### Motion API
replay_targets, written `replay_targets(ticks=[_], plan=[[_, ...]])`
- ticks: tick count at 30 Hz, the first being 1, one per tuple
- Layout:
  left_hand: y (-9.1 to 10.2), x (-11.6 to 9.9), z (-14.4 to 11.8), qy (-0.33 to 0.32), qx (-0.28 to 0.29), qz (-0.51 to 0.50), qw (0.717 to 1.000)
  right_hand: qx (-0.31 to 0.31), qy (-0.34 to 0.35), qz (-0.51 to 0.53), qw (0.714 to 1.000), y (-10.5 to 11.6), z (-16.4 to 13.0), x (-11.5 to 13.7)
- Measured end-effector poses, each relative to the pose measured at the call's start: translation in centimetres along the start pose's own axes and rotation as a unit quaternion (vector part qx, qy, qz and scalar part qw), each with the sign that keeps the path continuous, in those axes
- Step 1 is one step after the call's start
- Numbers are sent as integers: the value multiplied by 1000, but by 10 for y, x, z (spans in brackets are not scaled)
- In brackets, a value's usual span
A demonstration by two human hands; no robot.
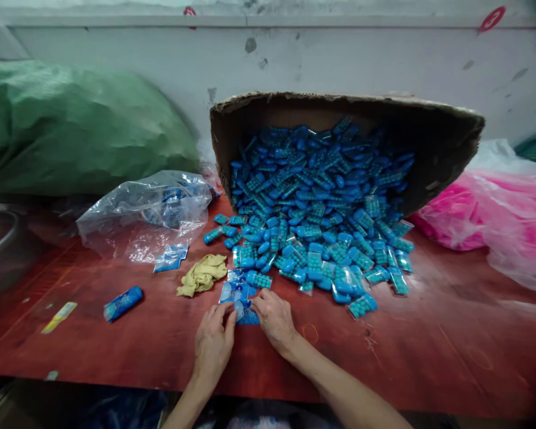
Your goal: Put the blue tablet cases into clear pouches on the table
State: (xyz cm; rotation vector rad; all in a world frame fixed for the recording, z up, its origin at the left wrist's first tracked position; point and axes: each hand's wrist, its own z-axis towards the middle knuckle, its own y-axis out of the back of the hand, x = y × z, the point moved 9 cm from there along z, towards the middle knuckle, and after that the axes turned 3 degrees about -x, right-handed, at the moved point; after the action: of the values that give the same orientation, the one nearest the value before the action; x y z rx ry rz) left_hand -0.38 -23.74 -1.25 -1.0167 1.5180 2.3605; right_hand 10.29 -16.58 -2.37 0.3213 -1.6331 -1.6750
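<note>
Blue wrappers (232, 291), too overlapped to count, lie on the table (161, 351) at the left hand (215, 335) and right hand (274, 316), both with narrowed fingers; their grip I cannot tell. Around: one cloth (203, 275), one roll (123, 304), one box (451, 143), countless packs (312, 229).

Blue sheets (232, 292) just beyond left hand (215, 333) and right hand (272, 314): smooth, glossy, film or coated paper, can't tell which. Blue packs (312, 208) beyond right hand: shiny plastic, clear and smooth in places. Box (449, 152) behind those: matt cardboard, rough frayed rim. Yellowish rag (204, 274) beyond left hand: matt, crumpled, looks like cloth. Further left, clear bag (116, 214): thin glossy creased plastic. Counter (420, 351) under both hands: smooth, low sheen, scuffed.
</note>
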Motion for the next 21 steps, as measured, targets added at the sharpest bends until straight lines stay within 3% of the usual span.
replay_targets(ticks=[7, 15, 21], plan=[[-5, 23, -1, 118, 26, -109, 987, 3, 45, 9, 999, 3, 9, 4], [0, 18, 0, 110, 13, -116, 987, 6, 49, 23, 999, 7, 6, 8], [1, 28, 0, 142, -9, -172, 975, 0, 33, 40, 999, 5, 13, 9]])
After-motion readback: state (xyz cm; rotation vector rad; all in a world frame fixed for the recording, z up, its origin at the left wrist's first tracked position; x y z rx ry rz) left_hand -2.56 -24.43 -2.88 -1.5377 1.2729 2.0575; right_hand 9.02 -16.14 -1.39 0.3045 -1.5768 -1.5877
